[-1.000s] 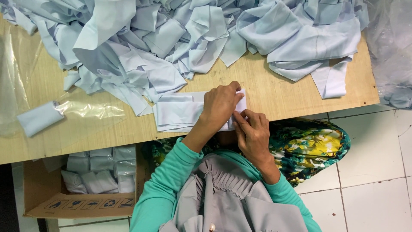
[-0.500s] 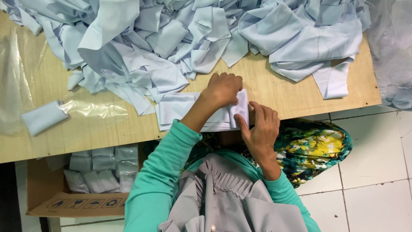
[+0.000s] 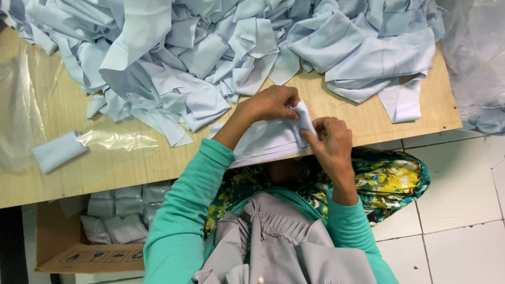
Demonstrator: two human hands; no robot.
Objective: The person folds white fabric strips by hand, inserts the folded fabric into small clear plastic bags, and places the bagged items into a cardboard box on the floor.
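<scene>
Hands (image 3: 302, 123) pinching folded cloth (image 3: 265, 141)

Pale blue cloth pieces (image 3: 210, 52) cover the light wooden surface (image 3: 368, 115); teal sleeves (image 3: 179, 221), a floral yellow-green cloth (image 3: 389, 184), white floor tiles (image 3: 463, 210).

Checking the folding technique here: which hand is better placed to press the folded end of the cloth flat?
Probably the right hand: its fingers already pinch the folded end of the pale blue cloth at the table edge. The left hand grips from above, its forearm crossing over the cloth.
</scene>
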